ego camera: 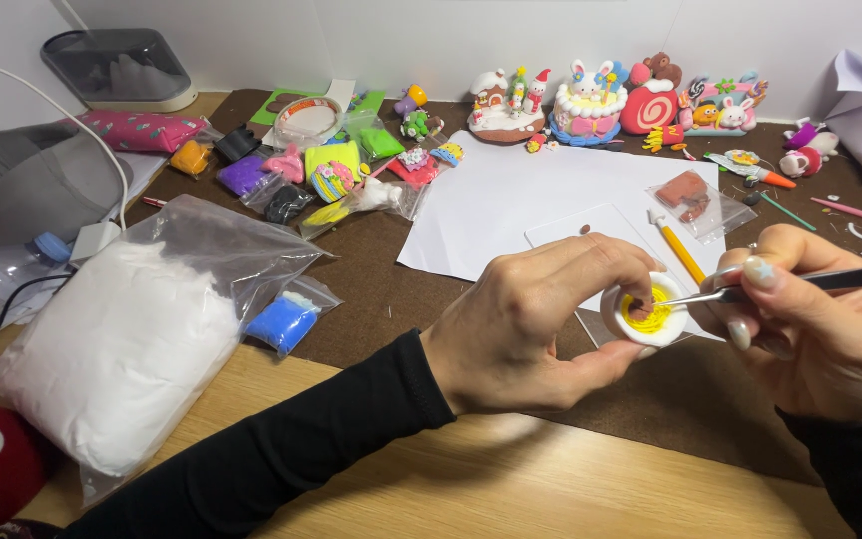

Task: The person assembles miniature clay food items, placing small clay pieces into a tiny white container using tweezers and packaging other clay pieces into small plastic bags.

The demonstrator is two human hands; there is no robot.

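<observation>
Fingers (591, 262) hiding white clay piece (647, 317), tool (800, 282) tip obscured

- Two hands: left hand (521, 319), right hand (810, 319)
- One white-and-yellow clay piece (647, 311)
- One metal tool (800, 282)
- One large bag of white clay (132, 339), lower left
- One blue clay bag (286, 317)
- One yellow pencil (678, 250)

A large bag of clay (127, 344) lies at the left of the table (511, 489), with a small bag (286, 319) just to its right. Behind them sits a cluster of small clay packets (301, 175). A sheet of paper (511, 205) lies centre, clay figurines (591, 100) lined behind it, and a pencil (677, 248) resting on it.
</observation>
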